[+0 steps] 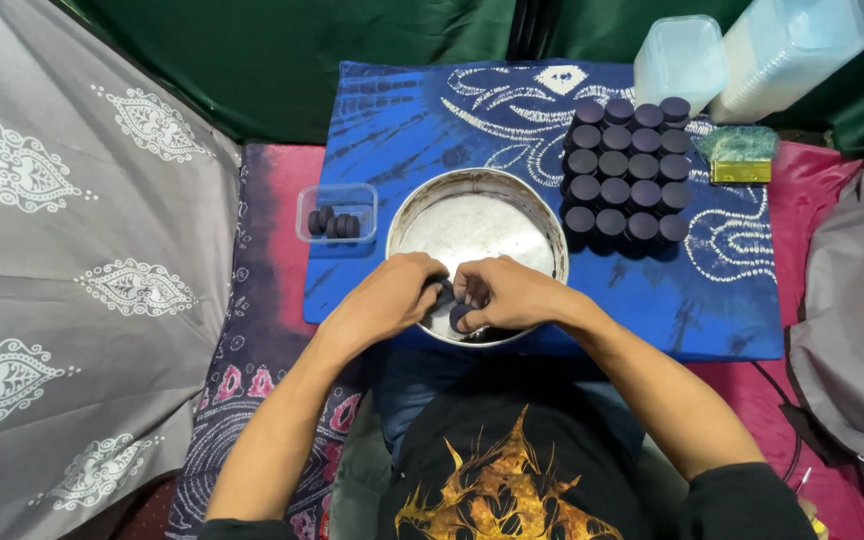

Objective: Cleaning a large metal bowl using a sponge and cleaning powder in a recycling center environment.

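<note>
Both hands meet over the near rim of a round metal pan (472,187). My left hand (387,298) is closed around a small dark round disc at the pan's near edge. My right hand (507,292) pinches another dark disc (460,317) between its fingers, touching the left hand's fingertips. The pan's floor is bare metal beyond the hands. Behind the pan on the right stands a neat block of several stacked dark discs (625,170) in rows.
A small clear plastic box (337,212) with several dark discs sits left of the pan on a blue patterned cloth (422,130). Stacks of clear plastic containers (752,50) stand at the back right, and a gold and green packet (739,155) lies beside the block.
</note>
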